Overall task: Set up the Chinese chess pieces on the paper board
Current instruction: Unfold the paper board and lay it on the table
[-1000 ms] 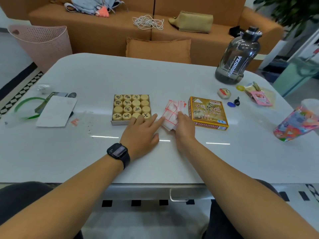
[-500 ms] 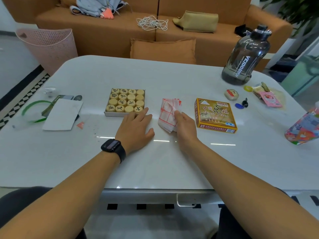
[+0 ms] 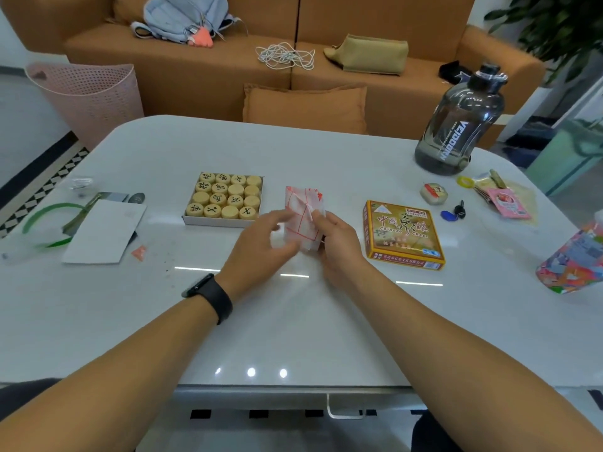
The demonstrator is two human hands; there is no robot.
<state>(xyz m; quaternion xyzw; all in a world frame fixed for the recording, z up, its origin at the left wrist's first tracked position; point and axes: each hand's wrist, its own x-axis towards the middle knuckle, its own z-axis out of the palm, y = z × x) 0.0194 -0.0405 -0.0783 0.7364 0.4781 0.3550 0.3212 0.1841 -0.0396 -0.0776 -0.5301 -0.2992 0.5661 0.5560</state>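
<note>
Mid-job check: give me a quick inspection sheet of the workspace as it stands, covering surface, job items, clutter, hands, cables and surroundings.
Surface: white table, glossy, with light reflections.
Job's things: folded paper board, not yet spread out; tray of chess pieces left of it; Chinese Chess box right of it.
Clutter: water jug, white sheet, colourful cup, snack packets, keys.
Hands: left hand and right hand both grip the folded board.
Cables: white cord coiled on the sofa.
Surroundings: orange sofa, pink basket, plant.
</note>
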